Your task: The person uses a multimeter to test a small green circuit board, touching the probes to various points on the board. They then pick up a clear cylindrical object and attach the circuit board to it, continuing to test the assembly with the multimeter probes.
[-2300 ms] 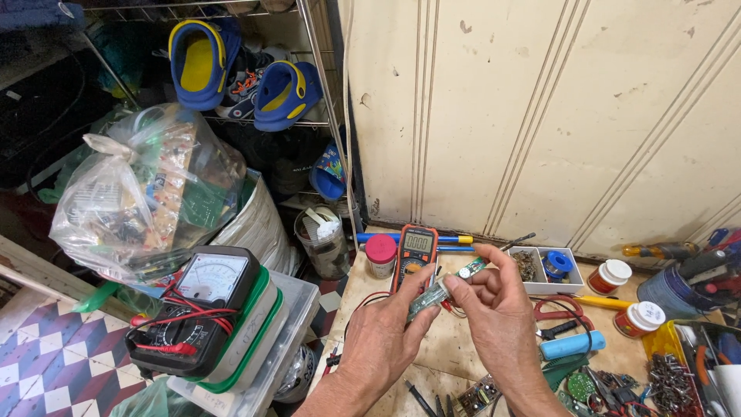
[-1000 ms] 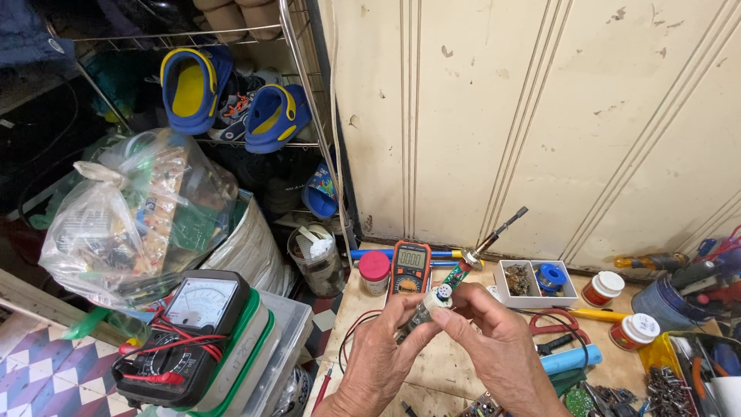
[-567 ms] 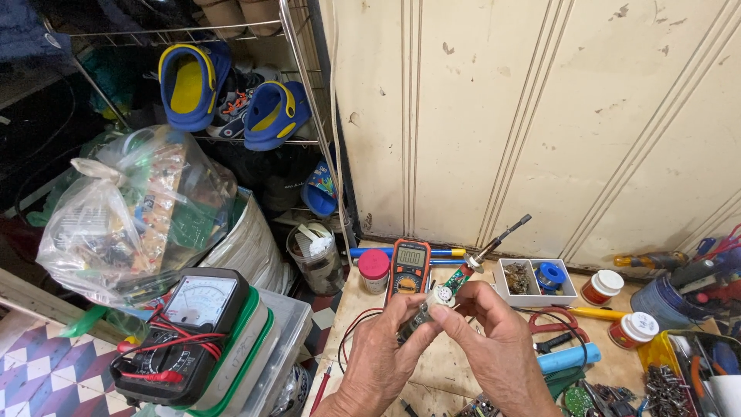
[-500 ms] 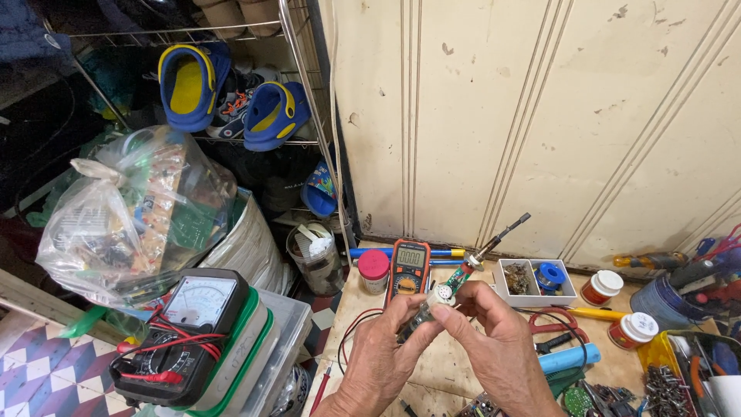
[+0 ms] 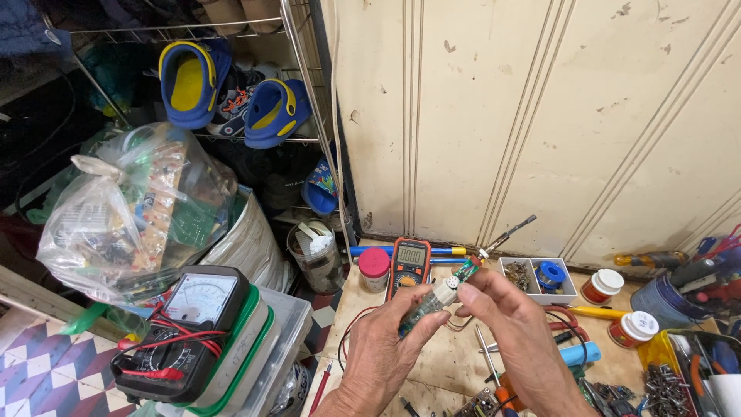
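Since the earliest frame both hands have drawn lower and closer together, and the slim part they share has swung from pointing up beside the meter to lying on a slant across them; over the last half second almost nothing has shifted.

Left hand (image 5: pixel 380 351) is closed around the lower end of the part (image 5: pixel 434 297), a thin translucent piece with a green board inside and a pale cap midway. Right hand (image 5: pixel 515 332) pinches it just above that cap with thumb and forefinger. Its long axis runs from the left palm, low and near, up and away to the right, ending in a metal tip (image 5: pixel 505 232) that juts well past the right fingers toward the wall. Right hand is nearer the tip, left hand nearer the butt.

Just beyond the grip stands an orange meter (image 5: pixel 409 265), with a red-lidded jar (image 5: pixel 373 268) to its left and a small white tray (image 5: pixel 538 276) to the right of the tip. Far left of the hands sits a black analog meter (image 5: pixel 185 330).

Hidden: the part's lower end inside the left fist, and whether red leads on the bench reach it. Both wrists are cut off by the frame edge.
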